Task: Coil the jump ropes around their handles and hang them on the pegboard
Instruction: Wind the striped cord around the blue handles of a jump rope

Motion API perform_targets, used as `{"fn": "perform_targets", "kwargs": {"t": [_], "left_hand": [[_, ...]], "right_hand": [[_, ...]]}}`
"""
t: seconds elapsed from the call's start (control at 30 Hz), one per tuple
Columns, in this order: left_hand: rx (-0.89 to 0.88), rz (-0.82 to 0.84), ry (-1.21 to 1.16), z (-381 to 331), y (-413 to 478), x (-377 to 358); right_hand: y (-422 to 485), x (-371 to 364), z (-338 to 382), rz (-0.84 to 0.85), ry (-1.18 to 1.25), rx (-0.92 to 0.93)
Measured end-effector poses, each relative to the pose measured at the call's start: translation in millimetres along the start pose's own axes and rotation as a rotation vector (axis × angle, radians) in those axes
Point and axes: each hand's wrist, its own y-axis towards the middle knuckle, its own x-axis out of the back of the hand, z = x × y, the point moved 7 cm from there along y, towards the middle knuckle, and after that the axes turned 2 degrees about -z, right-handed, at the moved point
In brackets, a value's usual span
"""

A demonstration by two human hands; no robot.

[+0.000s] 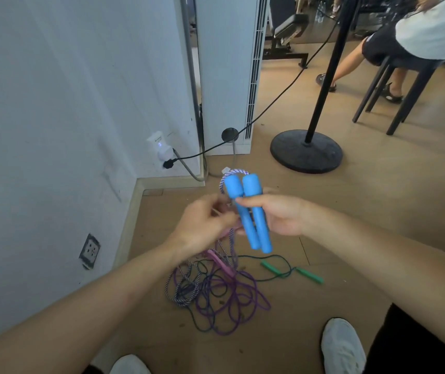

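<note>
Handles (249,211) gripped in right hand (283,217), rope (232,242) pinched by left hand (202,225); likely to snag in tangle (216,295) on floor (350,211) during coiling, dragging other ropes up.

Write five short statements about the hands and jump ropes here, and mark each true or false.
1. The right hand holds both blue handles side by side. True.
2. The green handles are in the left hand. False: they lie on the floor; the left hand seems to pinch the braided rope.
3. A tangle of ropes lies on the floor. True.
4. The braided rope is fully wound around the blue handles. False: it hangs down to the tangle.
5. The pink handle lies in the tangle. True.
</note>
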Motion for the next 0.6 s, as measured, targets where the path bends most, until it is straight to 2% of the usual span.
{"fn": "perform_targets", "kwargs": {"t": [0.07, 0.13, 0.2, 0.27, 0.33, 0.4, 0.47, 0.6], "left_hand": [[0.027, -0.184, -0.036, 6, 7, 27], [0.063, -0.238, -0.115, 12, 11, 38], [0.086, -0.157, -0.239, 12, 14, 36], [0.095, 0.035, -0.284, 8, 15, 26], [0.080, 0.199, -0.225, 8, 13, 16], [0.023, 0.275, -0.167, 7, 12, 11], [-0.010, 0.265, -0.163, 5, 13, 11], [-0.042, 0.097, -0.257, 0, 21, 33]], "right_hand": [[-3, 3, 4, 0.015, -0.077, 0.011], [-7, -1, 3, 0.086, -0.190, 0.010], [-11, -7, 1, 0.158, -0.269, -0.004], [-14, -11, 0, 0.197, -0.326, -0.002], [-17, -14, 1, 0.231, -0.354, 0.004], [-18, -14, 2, 0.243, -0.367, 0.007], [-17, -10, 0, 0.241, -0.379, -0.010], [-19, -5, -12, 0.288, -0.428, -0.101]]}}
